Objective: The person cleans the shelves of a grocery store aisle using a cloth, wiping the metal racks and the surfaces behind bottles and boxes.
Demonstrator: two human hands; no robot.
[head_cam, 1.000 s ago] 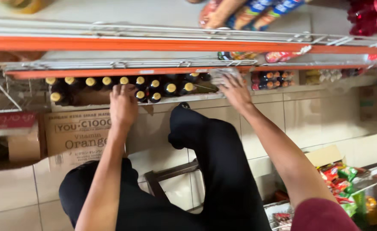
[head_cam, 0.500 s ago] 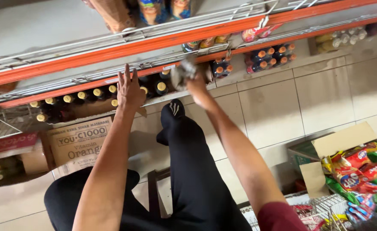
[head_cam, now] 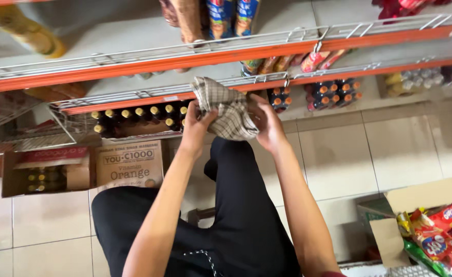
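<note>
pale tiled floor [head_cam: 405, 149], orange-edged wire shelves [head_cam: 185, 56] of bottles and snacks, open cardboard boxes [head_cam: 128, 164] below

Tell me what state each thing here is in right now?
Checked cloth: bunched up, held in both hands.
Left hand: gripping the cloth.
Right hand: gripping the cloth.
Dark bottles: upright, capped, on the bottom shelf.
Snack box: flaps open, full of packets.
Orange-print carton: on the floor.

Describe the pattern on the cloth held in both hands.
The cloth is beige with a dark checked grid, seen best in the head view.
</note>
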